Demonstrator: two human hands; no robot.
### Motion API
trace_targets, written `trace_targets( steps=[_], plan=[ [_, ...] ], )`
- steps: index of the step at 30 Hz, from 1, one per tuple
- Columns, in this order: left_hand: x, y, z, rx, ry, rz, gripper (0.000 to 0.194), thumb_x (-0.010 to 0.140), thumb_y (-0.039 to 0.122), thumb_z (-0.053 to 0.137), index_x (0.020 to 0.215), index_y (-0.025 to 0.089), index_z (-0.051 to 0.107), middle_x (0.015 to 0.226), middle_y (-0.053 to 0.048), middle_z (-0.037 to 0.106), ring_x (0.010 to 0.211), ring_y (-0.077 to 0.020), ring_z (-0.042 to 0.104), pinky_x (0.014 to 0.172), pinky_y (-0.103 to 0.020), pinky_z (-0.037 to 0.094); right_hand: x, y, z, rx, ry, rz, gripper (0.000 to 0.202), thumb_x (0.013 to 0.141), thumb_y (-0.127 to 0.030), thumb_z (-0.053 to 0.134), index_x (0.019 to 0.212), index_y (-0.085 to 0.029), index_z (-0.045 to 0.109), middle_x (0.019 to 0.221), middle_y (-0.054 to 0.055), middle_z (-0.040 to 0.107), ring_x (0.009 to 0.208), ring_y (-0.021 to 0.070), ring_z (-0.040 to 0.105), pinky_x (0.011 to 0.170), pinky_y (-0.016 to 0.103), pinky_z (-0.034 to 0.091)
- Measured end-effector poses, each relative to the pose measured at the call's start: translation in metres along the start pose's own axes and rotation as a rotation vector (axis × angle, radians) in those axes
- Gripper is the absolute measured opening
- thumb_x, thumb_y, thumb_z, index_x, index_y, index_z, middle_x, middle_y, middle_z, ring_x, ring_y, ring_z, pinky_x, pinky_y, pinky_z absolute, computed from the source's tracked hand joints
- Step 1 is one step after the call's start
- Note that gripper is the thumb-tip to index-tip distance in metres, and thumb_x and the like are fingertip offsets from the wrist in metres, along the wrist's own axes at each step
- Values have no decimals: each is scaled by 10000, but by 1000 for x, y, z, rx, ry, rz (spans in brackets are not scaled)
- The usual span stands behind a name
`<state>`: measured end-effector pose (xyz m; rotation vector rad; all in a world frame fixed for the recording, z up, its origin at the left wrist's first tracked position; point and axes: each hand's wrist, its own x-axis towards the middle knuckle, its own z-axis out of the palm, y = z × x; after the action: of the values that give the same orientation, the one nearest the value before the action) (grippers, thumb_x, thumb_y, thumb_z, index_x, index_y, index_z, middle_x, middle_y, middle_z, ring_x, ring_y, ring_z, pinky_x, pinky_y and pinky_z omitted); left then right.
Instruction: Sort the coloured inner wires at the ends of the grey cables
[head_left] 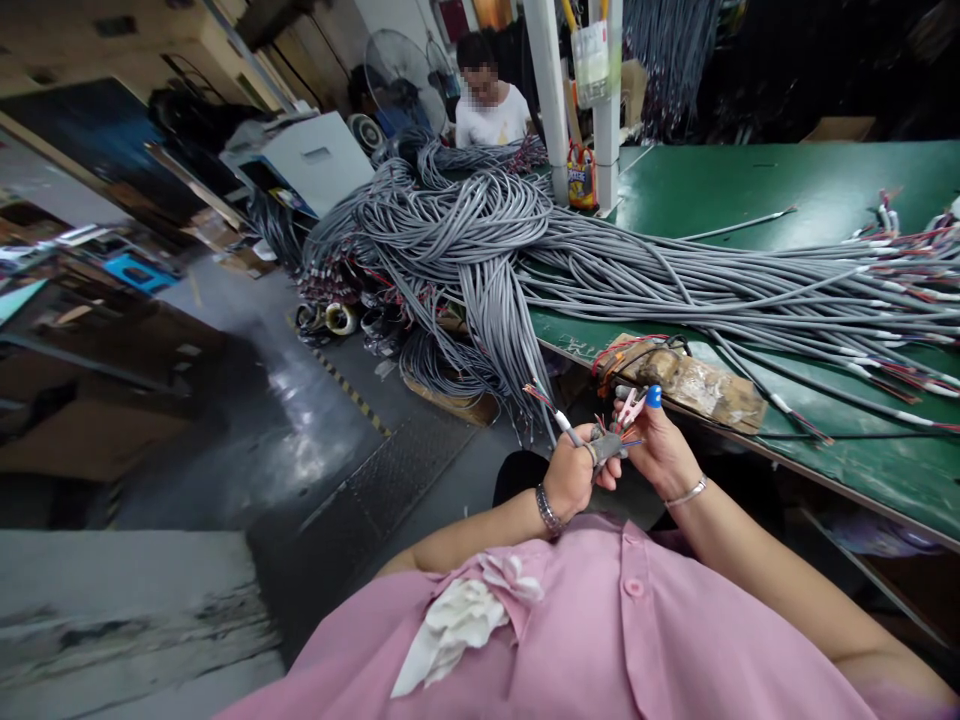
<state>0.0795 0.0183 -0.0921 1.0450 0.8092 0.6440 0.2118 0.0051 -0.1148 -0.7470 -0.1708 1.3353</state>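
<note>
My left hand is closed round a grey cable whose stripped end shows thin coloured wires. A thick grey sheath end also sits in its fingers, with red, blue and other thin wires fanning out to the right. Beside it, my right hand pinches a small pink-and-white piece between thumb and fingers; its exact kind is too small to make out. A blue cover sits on the right thumb tip. Both hands are held close together before my body, at the bench edge.
A large heap of grey cables spreads over the green bench, some hanging off its left end. On the front edge lies a worn wooden block with wires. A white post rises behind. Another person sits beyond the heap.
</note>
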Motion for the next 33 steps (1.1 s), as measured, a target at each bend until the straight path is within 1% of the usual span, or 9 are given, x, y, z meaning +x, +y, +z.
trace_targets(
  steps=[4, 10, 13, 17, 22, 25, 27, 31, 33],
  plan=[
    [0, -2, -1, 5, 8, 19, 277, 746, 383, 643, 656, 130, 575, 495, -17, 596, 335, -86, 482, 336, -186, 309, 1, 4, -2, 18, -9, -10, 422, 677, -621, 700, 791, -216, 674, 765, 17, 670, 597, 141, 562, 594, 284, 496],
    [-7, 0, -5, -19, 7, 35, 259, 737, 364, 658, 660, 127, 586, 495, -9, 594, 334, -87, 485, 335, -184, 334, -4, -1, -7, 53, -110, 22, 471, 746, -674, 588, 835, -220, 675, 793, 27, 684, 644, 151, 598, 598, 284, 508],
    [-10, 1, -6, -43, 17, 51, 244, 736, 352, 658, 663, 133, 579, 499, -6, 595, 343, -88, 492, 339, -182, 340, -7, -6, -8, 33, -129, 47, 386, 791, -600, 595, 826, -224, 674, 839, 31, 695, 664, 149, 605, 592, 275, 508],
    [-9, 3, -4, -64, 35, 52, 235, 738, 350, 645, 677, 130, 588, 502, -5, 592, 345, -87, 490, 337, -184, 343, -8, -7, -8, 7, -125, 1, 232, 800, -456, 667, 820, -225, 672, 839, 20, 692, 691, 134, 605, 588, 239, 495],
    [-5, 6, 2, -68, 60, 41, 241, 741, 355, 637, 682, 127, 585, 505, 0, 587, 336, -82, 481, 331, -182, 348, -8, -5, -9, -69, -111, -22, 366, 775, -549, 654, 849, -192, 683, 772, 21, 652, 616, 115, 550, 550, 234, 481],
    [-4, 6, 3, -77, 61, 31, 237, 736, 351, 640, 685, 126, 583, 506, -3, 592, 331, -81, 480, 327, -178, 346, -9, -7, -10, -142, -84, -18, 350, 772, -536, 664, 813, -189, 676, 704, 5, 624, 569, 106, 514, 524, 232, 464],
    [-3, 6, 3, -84, 62, 23, 238, 737, 348, 641, 677, 127, 581, 502, -4, 594, 330, -80, 481, 326, -176, 348, -9, -9, -10, -152, -95, 1, 303, 785, -493, 671, 807, -191, 678, 694, 1, 624, 575, 105, 514, 539, 231, 464],
    [-1, 6, 2, -105, 63, 17, 231, 735, 338, 646, 659, 131, 577, 487, -2, 591, 326, -80, 479, 326, -176, 357, -9, -11, -12, -35, -150, 69, 274, 791, -456, 678, 889, -201, 706, 849, 23, 683, 714, 132, 575, 639, 251, 490],
    [-1, 6, 2, -104, 56, 15, 227, 729, 332, 651, 654, 131, 579, 487, -5, 594, 325, -81, 480, 324, -177, 355, -9, -11, -12, -1, -157, 87, 265, 785, -446, 684, 888, -204, 717, 859, 27, 694, 728, 143, 580, 668, 268, 491]
  ],
)
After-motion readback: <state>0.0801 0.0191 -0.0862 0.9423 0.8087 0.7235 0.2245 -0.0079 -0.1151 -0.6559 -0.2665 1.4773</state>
